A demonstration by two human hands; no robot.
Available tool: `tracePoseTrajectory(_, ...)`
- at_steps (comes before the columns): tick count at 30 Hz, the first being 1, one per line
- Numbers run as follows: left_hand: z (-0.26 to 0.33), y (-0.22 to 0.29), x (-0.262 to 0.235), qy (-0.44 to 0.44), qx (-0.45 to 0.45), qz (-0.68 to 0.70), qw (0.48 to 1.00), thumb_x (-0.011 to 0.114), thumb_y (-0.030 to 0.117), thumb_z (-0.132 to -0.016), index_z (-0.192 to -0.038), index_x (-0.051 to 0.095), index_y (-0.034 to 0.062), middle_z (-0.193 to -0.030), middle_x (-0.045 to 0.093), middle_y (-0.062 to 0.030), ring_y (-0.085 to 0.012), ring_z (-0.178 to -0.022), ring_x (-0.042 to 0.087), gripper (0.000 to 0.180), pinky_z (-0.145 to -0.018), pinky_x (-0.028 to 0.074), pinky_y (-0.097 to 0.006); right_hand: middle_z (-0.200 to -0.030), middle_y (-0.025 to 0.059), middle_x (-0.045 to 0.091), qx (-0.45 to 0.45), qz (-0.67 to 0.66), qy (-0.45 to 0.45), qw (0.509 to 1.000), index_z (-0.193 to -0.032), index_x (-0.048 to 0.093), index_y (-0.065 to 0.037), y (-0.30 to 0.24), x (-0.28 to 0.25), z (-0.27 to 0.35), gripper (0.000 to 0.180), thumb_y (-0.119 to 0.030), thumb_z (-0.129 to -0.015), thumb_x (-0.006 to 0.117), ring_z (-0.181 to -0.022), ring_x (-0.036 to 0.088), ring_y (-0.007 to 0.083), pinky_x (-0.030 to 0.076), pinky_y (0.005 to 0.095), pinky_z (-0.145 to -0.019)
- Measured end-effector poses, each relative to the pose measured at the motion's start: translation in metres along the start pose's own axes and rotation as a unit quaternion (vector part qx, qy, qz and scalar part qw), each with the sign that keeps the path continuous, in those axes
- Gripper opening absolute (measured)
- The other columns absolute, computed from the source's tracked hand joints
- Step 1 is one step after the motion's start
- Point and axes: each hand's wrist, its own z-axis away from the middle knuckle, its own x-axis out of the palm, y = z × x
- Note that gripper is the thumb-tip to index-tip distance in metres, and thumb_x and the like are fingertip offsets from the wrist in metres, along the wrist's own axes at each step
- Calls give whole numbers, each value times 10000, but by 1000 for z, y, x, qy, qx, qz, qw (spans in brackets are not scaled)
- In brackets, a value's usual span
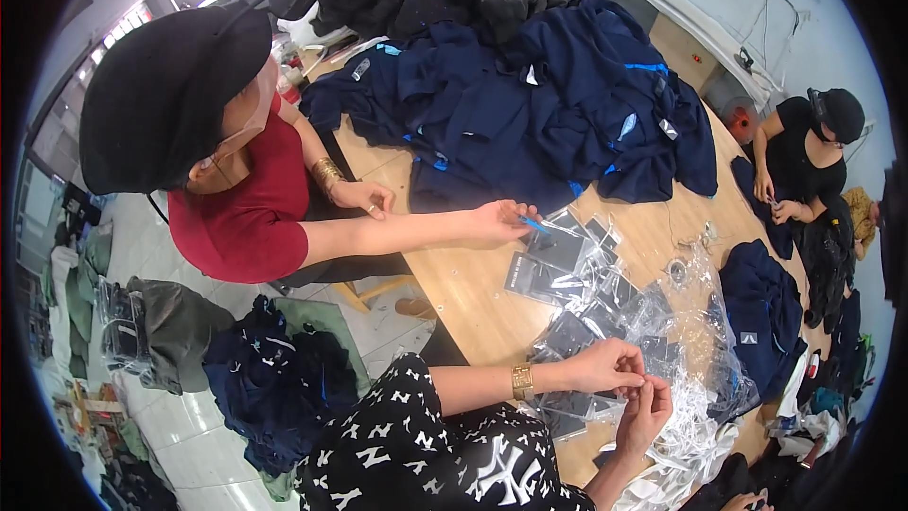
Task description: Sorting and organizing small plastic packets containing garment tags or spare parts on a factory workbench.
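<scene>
Small item pinched between my two hands, too tiny to identify, held over the near edge of the wooden table [473, 298], right above the pile of clear plastic bags [605, 322] holding dark tags. My left hand [610, 366] is curled, fingertips closed on the small item; gold watch [522, 380] on that wrist. My right hand [646, 414] comes up from below, fingers bent, thumb and forefinger meeting the left at the same spot. Both grasping, neither hand released.

Just right of the hands: loose crumpled clear plastic film [705, 360] and white cord or strips [695, 445] at the table edge. My lap shows black fabric with white print [426, 454].

Across the table, a person in a red shirt [246, 218] and black cap leans in, one hand [501, 220] holding a thin blue piece over the bags, the other hand [364, 197] resting on the table.

Further out, a big heap of navy garments [530, 104] covers the far table. Another navy garment [761, 312] lies at right. A person in black [804, 156] sits at far right. More dark clothes [274, 378] lie on the floor at left.
</scene>
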Motion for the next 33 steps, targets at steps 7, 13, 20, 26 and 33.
tracePoseTrajectory(7, -4, 2, -1, -27, 2, 33, 999, 599, 155, -824, -801, 555, 8, -660, 578, -13, -55, -590, 541, 155, -523, 447, -187, -773, 60, 563, 0, 4, -8, 1000, -896, 542, 31, -9, -3, -6, 80, -33, -848, 537, -643, 499, 95, 417, 199, -596)
tracePoseTrajectory(13, -8, -1, -1, -49, 36, 16, 998, 620, 187, -816, -813, 557, 18, -648, 551, 16, -31, -552, 480, 180, -480, 386, -174, -760, 59, 557, -33, 5, -1, 999, -891, 547, 35, -11, -4, -4, 81, -28, -839, 545, -616, 507, 102, 428, 216, -571)
tracePoseTrajectory(20, -7, -8, -4, -80, 25, 52, 995, 636, 188, -807, -804, 558, 30, -641, 541, 25, -26, -549, 472, 176, -487, 380, -169, -745, 47, 560, -43, 63, -25, 997, -885, 553, 23, -8, -8, -3, 64, -18, -837, 539, -606, 504, 95, 416, 208, -553)
tracePoseTrajectory(26, -6, -1, -2, -46, 74, -57, 995, 647, 189, -793, -805, 577, 40, -698, 546, 32, -25, -569, 461, 165, -511, 356, -181, -704, 43, 559, -54, 142, -23, 988, -841, 564, 25, -18, -7, 0, 40, -8, -819, 557, -577, 508, 93, 407, 196, -534)
tracePoseTrajectory(33, -3, 11, 4, 17, 234, -332, 914, 598, 308, -817, -795, 591, 63, -1025, 559, -92, -217, -936, 501, 247, -856, 379, -333, -697, 13, 507, -30, 164, -28, 986, -801, 585, 20, -44, -6, 9, 34, 40, -792, 558, -561, 458, 57, 346, 182, -493)
